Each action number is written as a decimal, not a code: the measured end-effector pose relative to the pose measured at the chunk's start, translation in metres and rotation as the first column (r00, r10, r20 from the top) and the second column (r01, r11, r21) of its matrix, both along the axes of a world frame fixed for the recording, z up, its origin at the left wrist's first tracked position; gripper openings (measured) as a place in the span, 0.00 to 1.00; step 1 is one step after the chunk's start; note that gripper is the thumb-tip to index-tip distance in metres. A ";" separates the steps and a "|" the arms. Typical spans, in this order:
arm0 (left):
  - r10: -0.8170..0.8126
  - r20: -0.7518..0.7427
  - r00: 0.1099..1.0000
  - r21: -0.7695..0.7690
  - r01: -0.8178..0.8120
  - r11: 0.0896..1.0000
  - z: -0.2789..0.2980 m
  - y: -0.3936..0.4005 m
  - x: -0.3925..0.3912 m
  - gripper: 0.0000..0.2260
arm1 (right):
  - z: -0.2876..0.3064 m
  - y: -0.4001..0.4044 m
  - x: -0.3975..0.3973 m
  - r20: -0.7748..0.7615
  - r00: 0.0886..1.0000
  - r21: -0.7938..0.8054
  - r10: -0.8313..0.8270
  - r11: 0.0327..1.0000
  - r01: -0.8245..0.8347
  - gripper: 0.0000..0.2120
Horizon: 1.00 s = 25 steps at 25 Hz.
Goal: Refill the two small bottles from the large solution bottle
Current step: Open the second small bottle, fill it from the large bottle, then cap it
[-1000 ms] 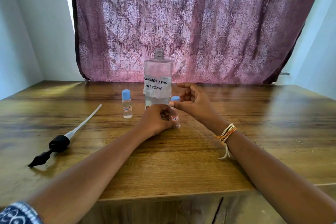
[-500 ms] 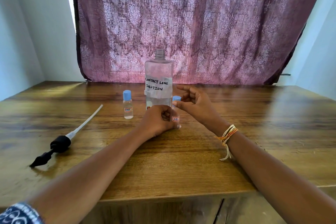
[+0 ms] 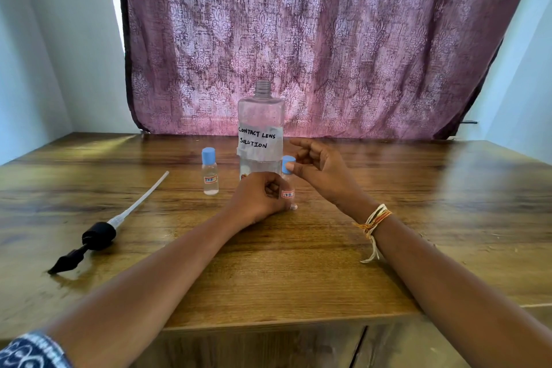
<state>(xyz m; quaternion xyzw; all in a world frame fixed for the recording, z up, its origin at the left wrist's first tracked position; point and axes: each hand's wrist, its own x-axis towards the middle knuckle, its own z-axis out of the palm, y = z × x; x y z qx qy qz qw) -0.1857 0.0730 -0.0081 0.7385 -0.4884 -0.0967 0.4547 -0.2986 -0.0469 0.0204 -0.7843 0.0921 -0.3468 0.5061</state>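
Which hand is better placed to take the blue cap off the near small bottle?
Right. The right hand already pinches the blue cap, while the left hand grips the small bottle, steadying it.

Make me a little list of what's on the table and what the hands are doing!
big bottle: large solution bottle, upright, no cap on
held bottle: small bottle, upright on the wooden table
left hand: grips the held bottle's body
right hand: pinches its blue cap
other small bottle: capped, left of the big one
pump top: lying at the left
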 end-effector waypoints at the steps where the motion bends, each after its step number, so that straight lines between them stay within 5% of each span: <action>1: -0.001 -0.003 1.000 0.002 0.001 1.000 0.000 0.000 0.000 0.16 | 0.000 -0.001 -0.001 0.000 1.000 0.014 0.021 1.000 -0.021 0.23; 8: 0.003 0.009 1.000 0.013 -0.003 1.000 0.000 0.000 0.000 0.16 | 0.001 0.002 0.000 -0.002 1.000 0.008 0.008 1.000 -0.008 0.28; 12: -0.006 0.020 1.000 0.007 0.006 1.000 0.001 0.000 0.000 0.14 | -0.001 -0.004 0.001 0.053 0.998 0.052 0.022 0.998 -0.025 0.23; 18: -0.010 -0.002 1.000 0.022 0.010 1.000 0.001 0.000 0.000 0.15 | 0.003 -0.009 -0.001 0.151 0.985 0.373 0.090 0.917 -0.140 0.18; 21: -0.024 -0.011 1.000 0.016 0.024 1.000 0.000 -0.002 0.002 0.15 | 0.005 -0.013 -0.002 0.101 0.995 0.472 -0.001 0.881 -0.047 0.17; 23: -0.034 -0.006 0.999 -0.003 0.034 0.999 -0.001 -0.002 0.002 0.14 | 0.001 -0.022 -0.004 -0.065 0.989 0.367 -0.131 0.919 0.146 0.18; 25: -0.034 0.006 0.999 -0.012 0.034 0.999 -0.002 -0.002 0.002 0.14 | -0.005 -0.033 -0.005 -0.200 0.924 0.060 -0.325 0.938 0.342 0.17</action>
